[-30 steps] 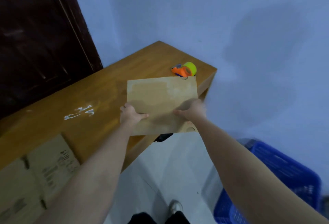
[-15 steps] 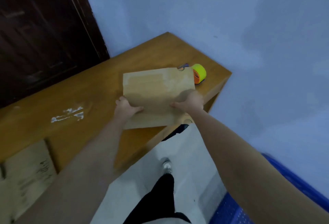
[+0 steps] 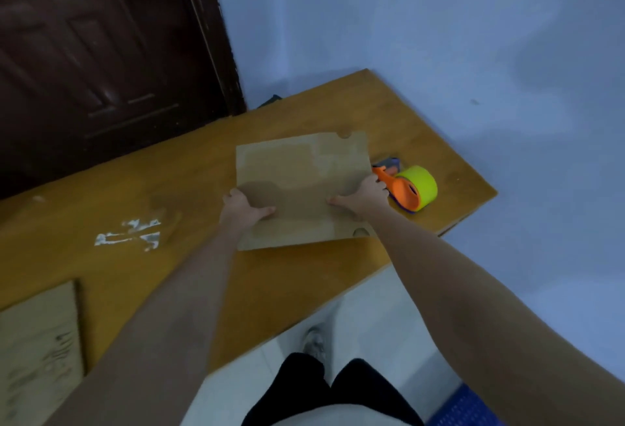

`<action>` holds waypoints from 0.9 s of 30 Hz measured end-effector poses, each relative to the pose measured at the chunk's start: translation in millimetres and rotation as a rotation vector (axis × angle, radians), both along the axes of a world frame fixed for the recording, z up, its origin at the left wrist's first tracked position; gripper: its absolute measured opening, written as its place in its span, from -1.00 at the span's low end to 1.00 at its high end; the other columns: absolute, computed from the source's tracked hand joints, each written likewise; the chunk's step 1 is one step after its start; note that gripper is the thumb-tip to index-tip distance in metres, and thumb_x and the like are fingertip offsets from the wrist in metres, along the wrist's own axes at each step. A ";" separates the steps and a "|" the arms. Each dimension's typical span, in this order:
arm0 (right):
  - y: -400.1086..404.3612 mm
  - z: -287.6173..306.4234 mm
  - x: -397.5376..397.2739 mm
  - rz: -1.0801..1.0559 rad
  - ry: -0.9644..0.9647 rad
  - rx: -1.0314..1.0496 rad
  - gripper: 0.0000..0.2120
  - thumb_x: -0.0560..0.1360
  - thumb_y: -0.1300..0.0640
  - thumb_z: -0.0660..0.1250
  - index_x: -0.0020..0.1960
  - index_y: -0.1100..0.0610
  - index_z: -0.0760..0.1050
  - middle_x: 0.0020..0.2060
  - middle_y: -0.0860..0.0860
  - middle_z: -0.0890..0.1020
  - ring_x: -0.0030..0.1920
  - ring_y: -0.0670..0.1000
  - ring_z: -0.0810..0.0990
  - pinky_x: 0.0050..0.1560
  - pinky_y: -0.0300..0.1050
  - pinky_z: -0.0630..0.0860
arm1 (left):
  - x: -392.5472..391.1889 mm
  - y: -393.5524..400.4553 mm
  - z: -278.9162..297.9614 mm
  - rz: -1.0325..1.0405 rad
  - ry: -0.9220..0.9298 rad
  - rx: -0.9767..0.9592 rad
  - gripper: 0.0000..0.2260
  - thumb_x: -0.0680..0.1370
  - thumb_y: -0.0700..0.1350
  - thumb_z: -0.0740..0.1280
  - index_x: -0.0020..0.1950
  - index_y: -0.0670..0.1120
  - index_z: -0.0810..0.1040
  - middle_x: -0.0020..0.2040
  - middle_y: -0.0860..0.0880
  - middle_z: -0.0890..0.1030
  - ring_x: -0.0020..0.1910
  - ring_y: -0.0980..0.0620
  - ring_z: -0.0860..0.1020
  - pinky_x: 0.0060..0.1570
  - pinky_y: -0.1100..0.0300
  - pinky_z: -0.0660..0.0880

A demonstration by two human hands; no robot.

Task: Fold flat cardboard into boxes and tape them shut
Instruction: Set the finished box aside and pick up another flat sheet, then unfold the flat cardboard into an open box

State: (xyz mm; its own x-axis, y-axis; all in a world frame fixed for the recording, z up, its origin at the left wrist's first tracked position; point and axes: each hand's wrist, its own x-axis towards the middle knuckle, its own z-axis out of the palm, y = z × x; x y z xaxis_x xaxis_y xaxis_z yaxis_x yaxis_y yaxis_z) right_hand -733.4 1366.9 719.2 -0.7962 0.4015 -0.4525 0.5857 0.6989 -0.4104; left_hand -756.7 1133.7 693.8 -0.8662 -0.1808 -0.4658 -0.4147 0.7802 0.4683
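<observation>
Both hands on the flat cardboard, over the counter's right end.

The flat brown cardboard sheet (image 3: pixel 297 189), with small round notches at its far and near right corners, sits over the orange-brown wooden counter (image 3: pixel 189 182); the left hand (image 3: pixel 241 205) grips its left edge, thumb laid on top, and the right hand (image 3: pixel 363 197) clamps the right edge the same way, fingers tucked under. Just beside the right hand lies an orange tape dispenser with a yellow-green roll (image 3: pixel 411 189). White paint smears (image 3: pixel 130 236) mark the counter to the left, another printed cardboard sheet (image 3: pixel 37 348) lies at the near left, and a dark brown door (image 3: pixel 101 53) stands behind.
</observation>
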 end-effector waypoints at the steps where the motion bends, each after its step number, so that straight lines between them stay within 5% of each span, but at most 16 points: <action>1: 1.2 -1.2 -5.0 0.021 -0.012 0.006 0.17 0.22 -0.29 0.51 0.48 0.32 -0.03 0.38 0.26 0.23 0.39 0.25 0.24 0.31 0.10 0.29 | -0.3 0.4 -1.2 0.012 -0.006 0.002 -0.06 0.39 0.19 0.46 0.50 -0.26 0.04 0.47 -0.20 0.16 0.40 -0.21 0.28 0.26 -0.07 0.37; 16: 32.2 1.4 -85.1 0.370 -0.039 -0.119 0.14 0.26 -0.27 0.50 0.48 0.29 -0.06 0.41 0.24 0.18 0.41 0.24 0.20 0.36 0.12 0.27 | -2.3 30.5 11.2 0.359 0.059 -0.015 -0.08 0.34 0.14 0.52 0.47 -0.25 0.11 0.39 -0.19 0.26 0.34 -0.21 0.33 0.24 -0.10 0.39; 27: 45.3 23.0 -109.2 0.504 0.136 -0.388 0.18 0.21 -0.11 0.60 0.53 0.19 -0.09 0.46 0.14 0.15 0.45 0.17 0.19 0.41 0.15 0.25 | 7.1 49.9 26.0 0.693 0.384 0.225 -0.23 0.33 -0.03 0.57 0.38 -0.15 0.20 0.32 -0.13 0.36 0.27 -0.16 0.41 0.19 -0.06 0.44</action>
State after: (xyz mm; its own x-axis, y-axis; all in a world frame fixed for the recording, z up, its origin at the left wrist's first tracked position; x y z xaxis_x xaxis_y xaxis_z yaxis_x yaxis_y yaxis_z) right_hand -842.6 1412.1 742.2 -0.9048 -0.2086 -0.3712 0.1495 0.6606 -0.7357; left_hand -749.6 1183.6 719.9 -0.6988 -0.6707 -0.2487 -0.5466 0.2765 0.7904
